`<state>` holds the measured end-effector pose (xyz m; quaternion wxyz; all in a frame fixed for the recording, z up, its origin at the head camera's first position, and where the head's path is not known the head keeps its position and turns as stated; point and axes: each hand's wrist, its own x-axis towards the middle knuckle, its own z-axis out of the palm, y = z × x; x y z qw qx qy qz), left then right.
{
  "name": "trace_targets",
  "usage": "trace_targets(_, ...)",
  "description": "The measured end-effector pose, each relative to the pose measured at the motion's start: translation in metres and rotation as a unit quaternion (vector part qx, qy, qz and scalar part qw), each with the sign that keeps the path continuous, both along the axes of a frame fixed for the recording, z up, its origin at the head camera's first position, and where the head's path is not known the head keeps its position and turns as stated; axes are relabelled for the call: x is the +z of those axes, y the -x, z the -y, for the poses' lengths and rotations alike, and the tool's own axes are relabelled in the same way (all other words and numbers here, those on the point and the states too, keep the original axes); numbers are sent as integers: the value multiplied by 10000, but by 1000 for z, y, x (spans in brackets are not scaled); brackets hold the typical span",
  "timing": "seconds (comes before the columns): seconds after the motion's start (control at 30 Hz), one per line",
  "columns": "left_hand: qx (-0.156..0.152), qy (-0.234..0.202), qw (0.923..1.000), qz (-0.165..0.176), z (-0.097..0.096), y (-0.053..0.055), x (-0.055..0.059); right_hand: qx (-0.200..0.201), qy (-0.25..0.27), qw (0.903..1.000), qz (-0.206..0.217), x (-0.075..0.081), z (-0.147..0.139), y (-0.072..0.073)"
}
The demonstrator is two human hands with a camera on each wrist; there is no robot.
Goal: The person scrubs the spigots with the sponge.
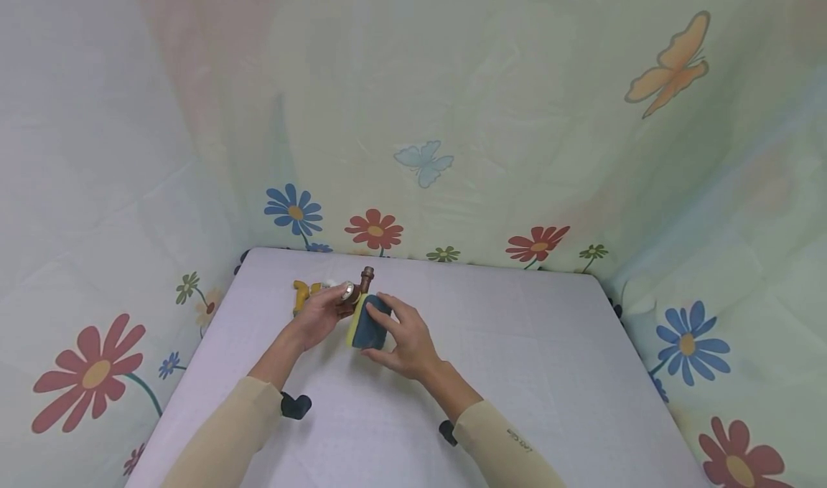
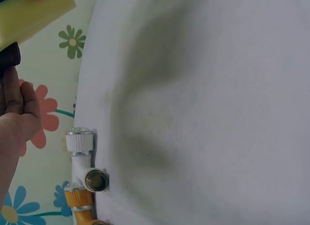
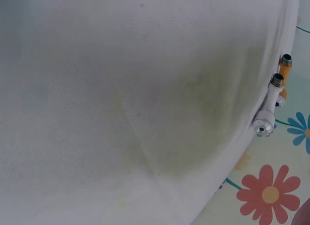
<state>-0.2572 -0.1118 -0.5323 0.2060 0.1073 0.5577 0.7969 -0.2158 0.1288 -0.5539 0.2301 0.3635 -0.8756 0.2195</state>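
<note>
In the head view my left hand [image 1: 321, 317] grips a brown tap [image 1: 367, 280], its narrow spout pointing up and its silver-capped knob [image 1: 349, 291] by the fingers. A sponge [image 1: 371, 323], yellow with a dark blue scouring side, is pinched between the thumb and fingers of my right hand [image 1: 408, 339]. The sponge's yellow face overlaps the brown tap's body. From the left wrist, the tap's dark end [image 2: 10, 56] shows under the yellow sponge [image 2: 36, 14], above my left fingers. Most of the tap's body is hidden by hand and sponge.
Behind my left hand lie a yellow tap [image 1: 300, 296] and a white tap [image 2: 81, 152], side by side near the table's far left edge. The white-covered table [image 1: 517, 352] meets a flowered cloth backdrop [image 1: 484, 186]. Black devices [image 1: 296, 406] sit at both wrists.
</note>
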Motion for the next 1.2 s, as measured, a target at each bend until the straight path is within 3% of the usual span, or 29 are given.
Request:
trace_targets(0.23,157,-59,9998,54,-1,0,3,85,-135,9998,-96,-2,-1,-2)
trace_targets(0.5,133,-76,9998,-105,0,2,3,175,-181,9996,-107,-4,-3,-2)
trace_targets(0.67,207,-23,9997,-142,-1,1,3,26,126,9999,-72,-2,-3,-3)
trace_targets(0.93,175,470,9987,-48,-2,-4,-1,-82,545,9984,-77,10,5,-2)
trace_targets(1.03,59,575,9983,38,-4,-5,-1,-174,548,9983,78,12,9,-2)
trace_targets(1.2,-126,557,9982,172,-6,-5,-2,-418,598,9946,740,14,16,-1)
